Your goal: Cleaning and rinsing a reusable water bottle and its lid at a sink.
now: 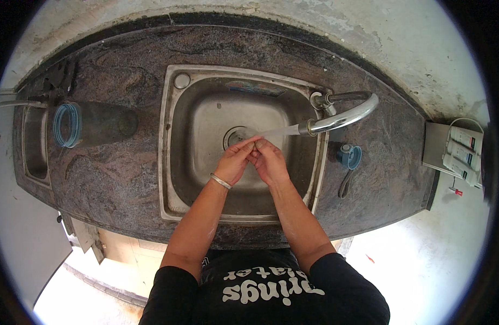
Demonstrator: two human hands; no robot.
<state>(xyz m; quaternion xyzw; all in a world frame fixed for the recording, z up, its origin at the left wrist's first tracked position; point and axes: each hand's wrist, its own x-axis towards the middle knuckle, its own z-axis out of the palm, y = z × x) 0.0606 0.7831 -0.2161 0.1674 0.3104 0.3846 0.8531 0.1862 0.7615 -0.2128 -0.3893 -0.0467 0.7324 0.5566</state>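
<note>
Hands near water, over sink

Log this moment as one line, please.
Left hand: touching right hand | Both: over sink | Faucet: running | Bottle: left of sink | Blue lid: right of sink

- Dark mottled stone countertop, with a steel sink set in it as the clock's centre.
- At 9 o'clock, a translucent blue-rimmed bottle; beyond it, a smaller basin.
- At 3 o'clock, a blue cap with a dark strap.
</note>
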